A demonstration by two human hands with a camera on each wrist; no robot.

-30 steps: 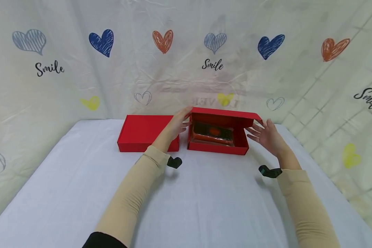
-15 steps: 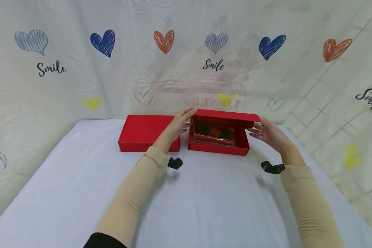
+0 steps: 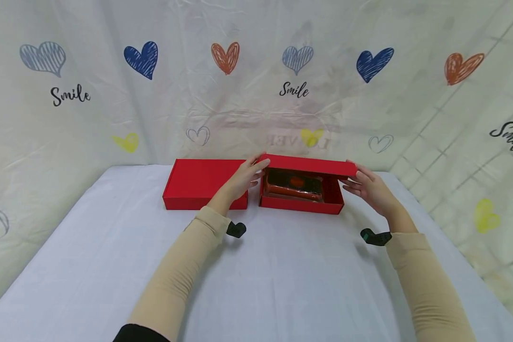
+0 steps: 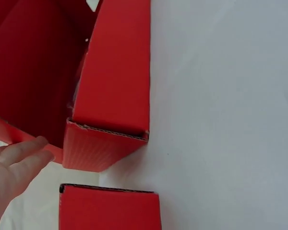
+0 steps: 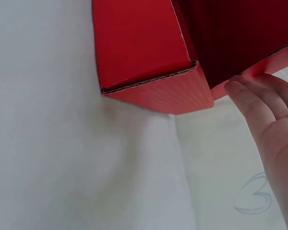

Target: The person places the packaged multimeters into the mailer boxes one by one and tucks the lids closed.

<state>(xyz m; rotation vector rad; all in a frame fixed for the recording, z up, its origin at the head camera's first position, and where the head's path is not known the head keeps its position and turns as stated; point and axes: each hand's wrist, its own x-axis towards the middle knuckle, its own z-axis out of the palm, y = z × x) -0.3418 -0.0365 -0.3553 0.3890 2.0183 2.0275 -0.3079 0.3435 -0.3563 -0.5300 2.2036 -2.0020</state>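
Observation:
A red cardboard box [image 3: 301, 207] stands towards the back of the table, its hinged lid [image 3: 309, 164] tilted part-way down over it. Inside lies a plastic-wrapped package [image 3: 295, 184], dark on top with an orange-red round mark and orange-red below. My left hand [image 3: 239, 179] touches the lid's left end; in the left wrist view its fingers [image 4: 26, 155] lie fairly straight against the side flap. On the other end, my right hand [image 3: 374, 191] touches the lid's right side flap with extended fingers [image 5: 259, 100]. Both thumbs are largely hidden in the wrist views.
A second red box [image 3: 201, 183], lid down, stands just left of the first with a narrow gap between them. White cloth [image 3: 282, 275] covers the table. Behind hangs a pale sheet [image 3: 256, 104] printed with hearts and "Smile". Each wrist carries a small black device.
The lid has tilted further down over the box. My right hand, at first with spread fingers beside the lid, has come against its right end. The left hand has shifted slightly with the lid.

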